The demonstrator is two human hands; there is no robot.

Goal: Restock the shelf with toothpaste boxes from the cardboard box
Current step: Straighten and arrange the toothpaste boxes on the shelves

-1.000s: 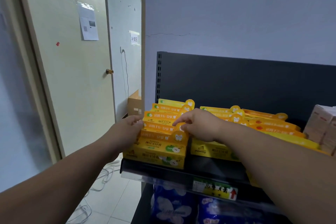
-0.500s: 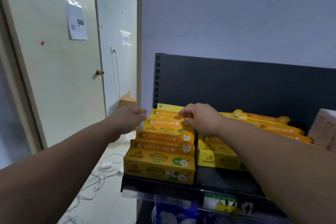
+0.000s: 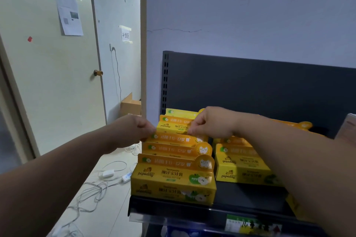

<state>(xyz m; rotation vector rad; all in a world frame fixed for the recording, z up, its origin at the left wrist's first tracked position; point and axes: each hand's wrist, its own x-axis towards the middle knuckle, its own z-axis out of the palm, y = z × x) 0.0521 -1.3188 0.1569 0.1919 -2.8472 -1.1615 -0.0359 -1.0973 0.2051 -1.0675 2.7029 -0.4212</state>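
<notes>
Two rows of yellow toothpaste boxes (image 3: 173,177) on the dark shelf (image 3: 240,193), stood on edge one behind another with printed faces forward, presumably for easy reading from the aisle. Left row brought right up to the shelf's front lip; right row (image 3: 240,169) just beside it, set a little further back.

Midway down the left row, a raised box (image 3: 172,126) riding higher than its neighbours, yellow face partly showing above the orange strip in front. Gripped at both ends, by judgement to keep it level and square for lowering into the gap, without tipping anything ahead of it. Depth of seating not clear from this angle.

Left hand (image 3: 133,131) curled, fingertips pinching the left end of that box. Right hand (image 3: 212,123) curled too, thumb and fingers closed on the right end; neither hand spread.

Away on the floor past the shelf's left end, an open cardboard box (image 3: 131,106) against the wall, well apart from both hands, contents hidden. Loose white cables (image 3: 92,184) on the tiles below.
</notes>
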